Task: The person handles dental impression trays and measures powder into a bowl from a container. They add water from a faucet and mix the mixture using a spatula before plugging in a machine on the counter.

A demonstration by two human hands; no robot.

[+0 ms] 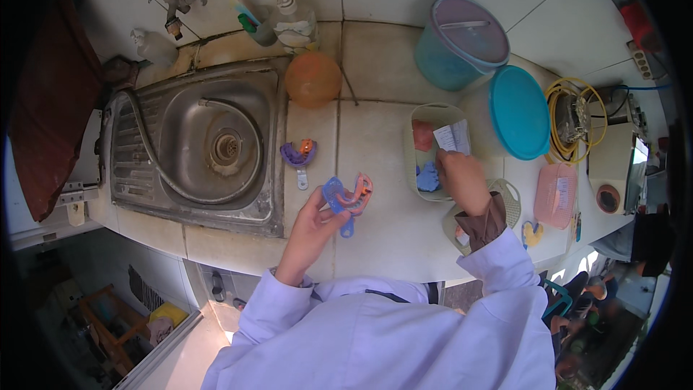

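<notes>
My left hand (314, 224) holds a blue dental tray (336, 195) with a pink and orange horseshoe-shaped piece (359, 191). Behind it on the counter lies a purple tray (292, 155) with an orange patch and a metal handle (302, 178). My right hand (462, 180) reaches into a pale green basket (411, 184), fingers closed at the lower edge of a white paper slip (455, 136); what they grip is hidden. A pink piece (422, 135) and a crumpled blue piece (427, 177) lie in that basket. A second green basket (514, 202) is partly under my right wrist.
A steel sink (173, 224) with a hose is at left, an orange ball-like object (312, 79) behind. Two lidded buckets (451, 58) (518, 112), coiled yellow hose (559, 144), pink basket (554, 195) and yellow horseshoe piece (532, 235) are at right. People (581, 303) are at lower right.
</notes>
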